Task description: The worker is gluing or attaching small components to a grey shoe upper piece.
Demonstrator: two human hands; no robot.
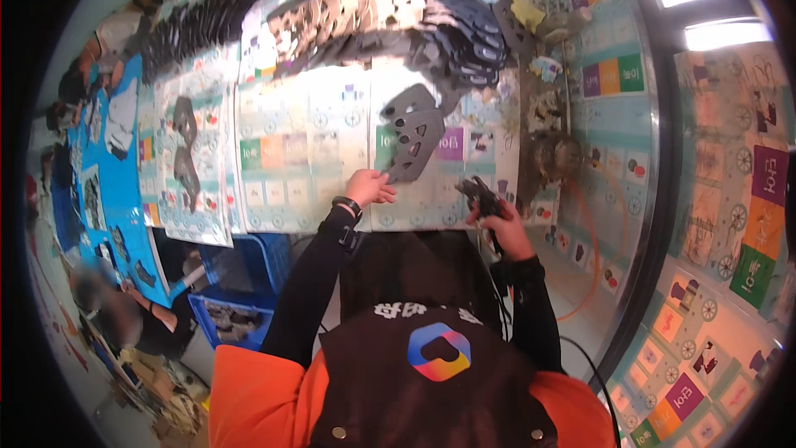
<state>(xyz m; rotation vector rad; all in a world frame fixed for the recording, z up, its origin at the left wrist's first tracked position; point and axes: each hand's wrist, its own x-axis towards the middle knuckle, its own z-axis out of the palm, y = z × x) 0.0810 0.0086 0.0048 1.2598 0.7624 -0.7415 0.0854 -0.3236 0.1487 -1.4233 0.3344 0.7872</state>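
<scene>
Two overlapping grey cut-out pieces, which look like shoe uppers (419, 145), lie on the table in front of me, with several holes in them. My left hand (369, 188) is at the lower left tip of the nearer piece, its fingers closed at that tip. Right of the pieces, over the table's near edge, my right hand (507, 228) grips a dark, jagged-looking object (481, 197) whose kind I cannot make out. My fingers hide part of it.
Rows of beige, black and dark blue pieces (468, 33) line the table's far side. Two dark pieces (186, 174) lie on the left. Blue bins (264, 265) stand below left, near another person (149, 307). An orange hose (594, 241) hangs right.
</scene>
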